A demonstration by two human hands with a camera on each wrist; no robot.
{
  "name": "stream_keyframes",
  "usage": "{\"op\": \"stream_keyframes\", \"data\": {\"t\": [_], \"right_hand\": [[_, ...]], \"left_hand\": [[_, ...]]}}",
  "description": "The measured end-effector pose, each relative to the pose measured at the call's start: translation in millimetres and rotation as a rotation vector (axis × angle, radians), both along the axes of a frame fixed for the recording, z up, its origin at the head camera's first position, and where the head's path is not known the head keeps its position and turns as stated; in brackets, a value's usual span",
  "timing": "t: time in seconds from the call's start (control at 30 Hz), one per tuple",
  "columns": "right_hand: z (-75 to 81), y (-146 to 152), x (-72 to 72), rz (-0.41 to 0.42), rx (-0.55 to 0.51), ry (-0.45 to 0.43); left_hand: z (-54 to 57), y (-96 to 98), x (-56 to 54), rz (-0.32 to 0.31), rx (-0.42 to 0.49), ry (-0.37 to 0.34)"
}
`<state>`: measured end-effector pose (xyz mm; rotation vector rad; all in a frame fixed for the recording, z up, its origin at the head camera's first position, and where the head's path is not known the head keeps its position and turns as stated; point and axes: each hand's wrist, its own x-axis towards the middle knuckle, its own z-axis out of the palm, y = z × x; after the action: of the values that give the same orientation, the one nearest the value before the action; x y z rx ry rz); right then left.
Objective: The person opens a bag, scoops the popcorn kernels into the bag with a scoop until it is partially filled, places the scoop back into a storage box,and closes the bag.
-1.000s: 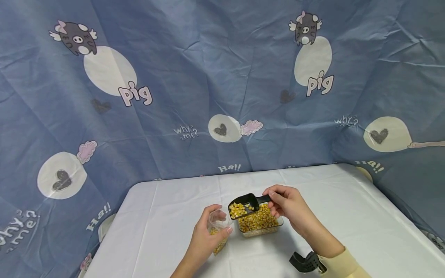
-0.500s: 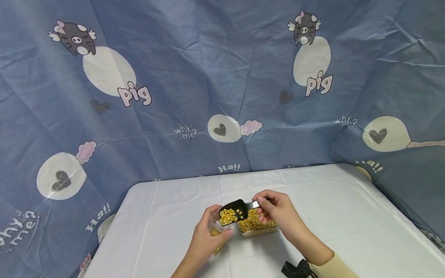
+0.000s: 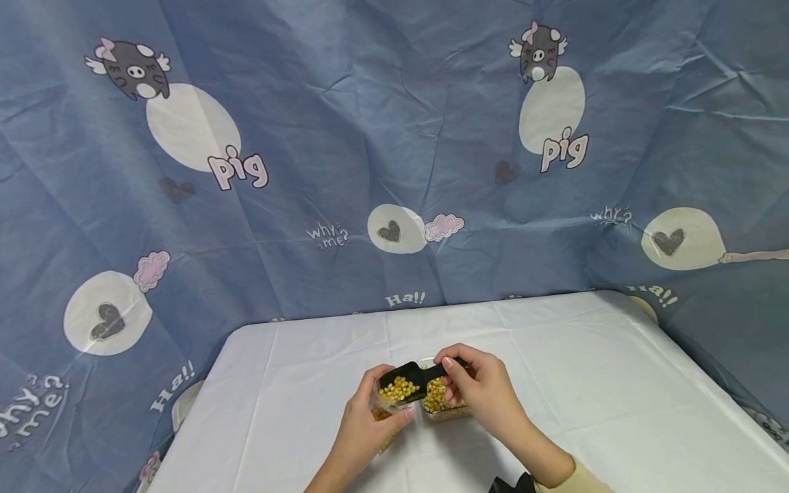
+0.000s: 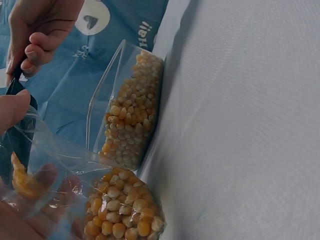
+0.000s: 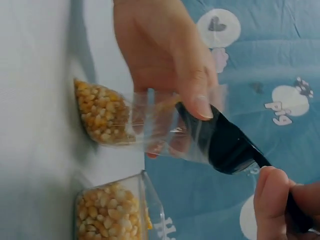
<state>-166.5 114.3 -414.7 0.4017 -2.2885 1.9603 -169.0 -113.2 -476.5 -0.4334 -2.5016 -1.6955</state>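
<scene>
My left hand (image 3: 365, 419) grips a clear plastic bag (image 5: 107, 115) near its mouth, with the thumb on one side and the fingers on the other. Yellow corn kernels fill the bag's bottom, which rests on the table. The handle of a black scoop (image 3: 416, 375) is pinched in my right hand (image 3: 483, 387). Corn kernels (image 3: 399, 389) lie in the scoop, whose front end is inside the bag's mouth. In the right wrist view some kernels are sliding down through the bag's upper part. Just right of the bag stands a clear rectangular container (image 4: 127, 112) of corn kernels, partly hidden by my right hand.
A white cloth covers the table (image 3: 296, 397). Behind it hangs a blue printed curtain (image 3: 345, 157). A black device (image 3: 514, 483) is at my right wrist, by a pale yellow sleeve (image 3: 576, 479).
My right hand has carried the loaded scoop leftward from above the container into the bag's mouth, and the scoop has tilted. My left hand has stayed in place on the bag.
</scene>
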Motion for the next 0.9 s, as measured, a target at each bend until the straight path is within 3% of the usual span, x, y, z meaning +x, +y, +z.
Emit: {"op": "stream_keyframes", "data": {"t": [0.17, 0.37, 0.73, 0.9], "right_hand": [[-0.5, -6, 4.3, -0.041, 0.053, 0.065], [-4.1, -11, 4.1, -0.072, 0.044, 0.139], [-7.0, -11, 6.5, -0.026, 0.053, 0.414], [-10.1, -13, 3.9, -0.026, 0.113, 0.621]], "left_hand": [[0.3, -0.1, 0.5, 0.005, -0.003, 0.012], [1.8, 0.5, 0.7, 0.025, -0.004, 0.017], [10.9, 4.0, 5.4, 0.056, -0.001, 0.053], [10.5, 4.1, 4.8, 0.071, 0.008, 0.061]]}}
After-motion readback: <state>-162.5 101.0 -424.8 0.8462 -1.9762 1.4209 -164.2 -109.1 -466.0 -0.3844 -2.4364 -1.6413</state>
